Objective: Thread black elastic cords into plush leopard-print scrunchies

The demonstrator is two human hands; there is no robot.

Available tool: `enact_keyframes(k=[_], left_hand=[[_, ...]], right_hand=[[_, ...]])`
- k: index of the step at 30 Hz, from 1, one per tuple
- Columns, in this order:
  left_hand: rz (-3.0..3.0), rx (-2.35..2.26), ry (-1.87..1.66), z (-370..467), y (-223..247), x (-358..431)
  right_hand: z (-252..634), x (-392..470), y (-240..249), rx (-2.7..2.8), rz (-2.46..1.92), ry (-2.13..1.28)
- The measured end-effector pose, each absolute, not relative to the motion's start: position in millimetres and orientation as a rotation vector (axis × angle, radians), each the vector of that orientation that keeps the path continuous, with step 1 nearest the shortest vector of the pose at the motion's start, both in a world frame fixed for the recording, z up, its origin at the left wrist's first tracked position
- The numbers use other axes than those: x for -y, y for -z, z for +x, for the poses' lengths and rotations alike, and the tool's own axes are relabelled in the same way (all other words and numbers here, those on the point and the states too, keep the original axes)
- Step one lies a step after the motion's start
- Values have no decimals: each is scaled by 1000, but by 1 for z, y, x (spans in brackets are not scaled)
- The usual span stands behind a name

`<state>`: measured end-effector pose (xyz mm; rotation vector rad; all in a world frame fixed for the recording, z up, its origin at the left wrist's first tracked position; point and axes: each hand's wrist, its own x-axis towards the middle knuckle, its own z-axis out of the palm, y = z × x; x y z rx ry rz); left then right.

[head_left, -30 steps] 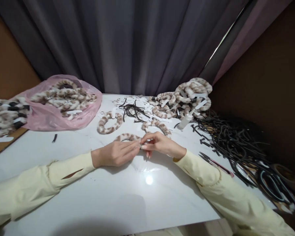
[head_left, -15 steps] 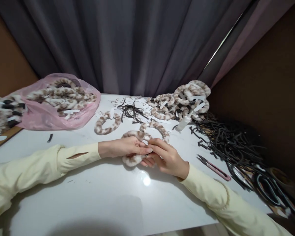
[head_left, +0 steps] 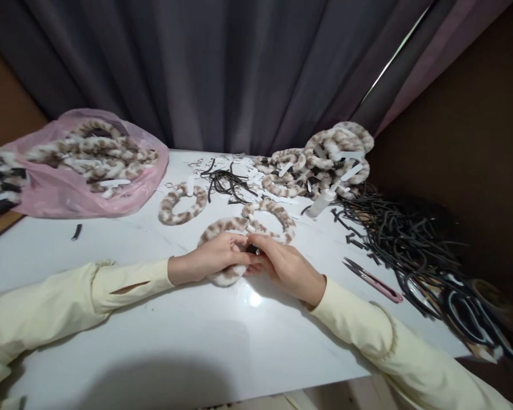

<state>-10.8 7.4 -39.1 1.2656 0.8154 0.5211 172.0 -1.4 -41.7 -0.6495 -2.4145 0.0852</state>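
Observation:
A brown-and-white plush ring [head_left: 216, 228] is held low over the table by both hands. My left hand [head_left: 220, 256] is closed around its right side, thumb laid over the join. Fingertips of my right hand [head_left: 288, 267] pinch a small black piece [head_left: 252, 249] at that join, against the left fingers. Much of the join is hidden by the fingers. Just behind my hands lies a second plush ring [head_left: 282, 216], partly overlapped by the held one. To the left of it a third plush ring [head_left: 167, 208] lies flat with a white tag.
A pink plastic bag [head_left: 132, 202] of plush rings stands at the back left. Black cords [head_left: 228, 185] lie behind my hands. On the right are a tagged ring pile [head_left: 325, 148], a small white bottle [head_left: 321, 203], thread snips [head_left: 374, 280] and a heap of black cords [head_left: 402, 239].
My fingers have shifted at the join; the right fingers now reach further over and the black piece shows more clearly. The view has tilted slightly. The other items lie as before.

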Motion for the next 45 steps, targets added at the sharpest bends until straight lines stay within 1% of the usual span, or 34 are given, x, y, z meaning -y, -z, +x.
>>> enact_keyframes(k=[4, 13, 21, 29, 36, 39, 45], left_hand=[[1281, -821, -543, -11, 38, -7], [1352, -876, -527, -9, 36, -7], [1315, -727, -372, -19, 27, -19], [1251, -667, -294, -26, 34, -35], [1289, -606, -239, -33, 30, -38], [1452, -621, -253, -37, 23, -40], [2133, -628, -284, -41, -2, -30]], right_hand=[[172, 2, 42, 2441, -683, -74], [172, 0, 41, 2481, -678, -167], [172, -2, 40, 2429, -640, -235], [174, -3, 40, 2465, -616, -196], [176, -3, 39, 2455, -583, -138], [177, -2, 39, 2437, -580, -75], [178, 2, 40, 2350, -569, -22]])
